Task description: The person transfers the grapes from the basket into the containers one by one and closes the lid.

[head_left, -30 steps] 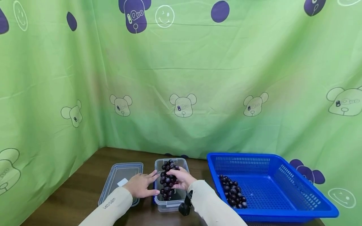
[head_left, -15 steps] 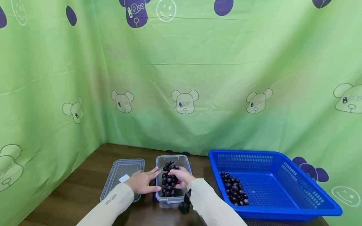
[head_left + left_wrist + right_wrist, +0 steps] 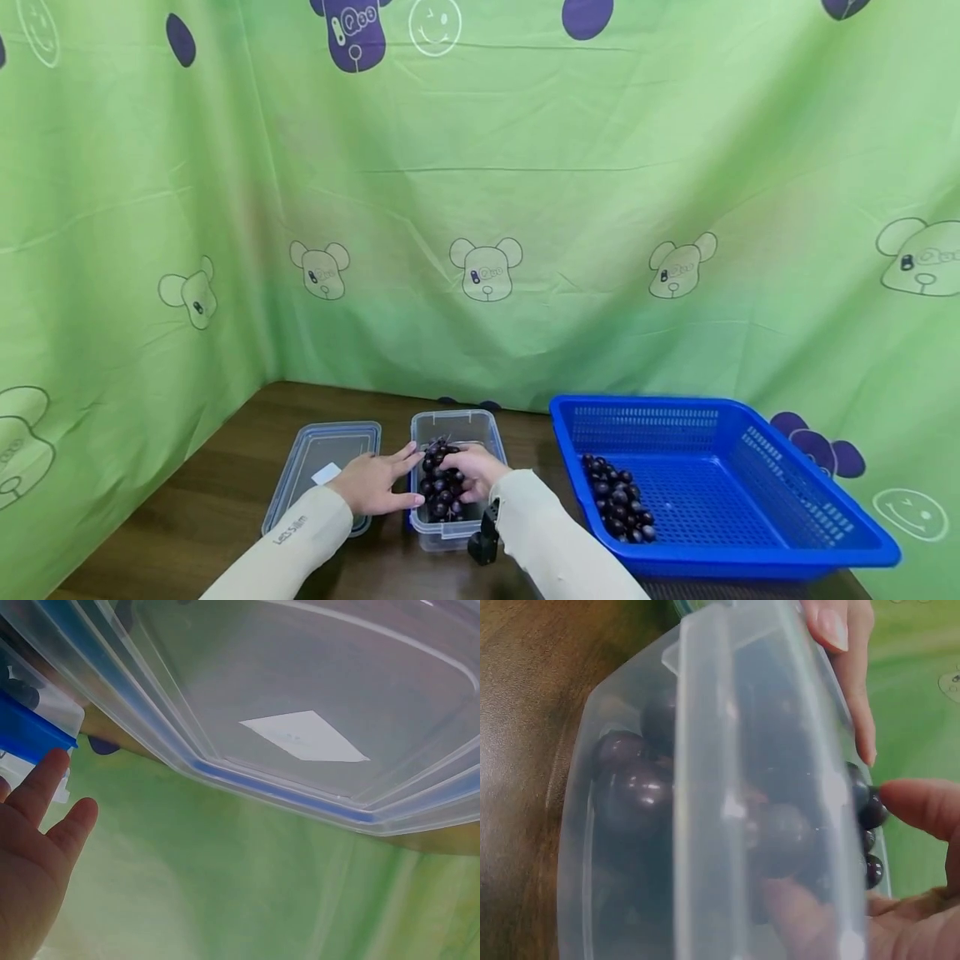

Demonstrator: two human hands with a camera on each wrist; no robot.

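Across the lower right of the head view, seeing a blue basket [image 3: 750, 556]; at lower centre, an open-topped clear container [image 3: 465, 423]; left of it, a flat clear lid [image 3: 330, 442]. Then noticing 2 dark clusters: a grape heap [image 3: 618, 504] against the basket's left wall, and the bunch of grapes [image 3: 438, 490] inside the container, along its left side. Judging that bunch moderately light, floppy rather than stiff, smooth-skinned, likely shedding or bruising under pressure; favouring the stem or a loose cupping underneath over squeezing single berries. Extending the left hand [image 3: 375, 485] from lower left, fingers straight and spread, resting by the container's left rim, gripping nothing. Reaching in from lower right with the right hand [image 3: 476, 471], partly closed, curling thumb and fingers round the bunch's right side.
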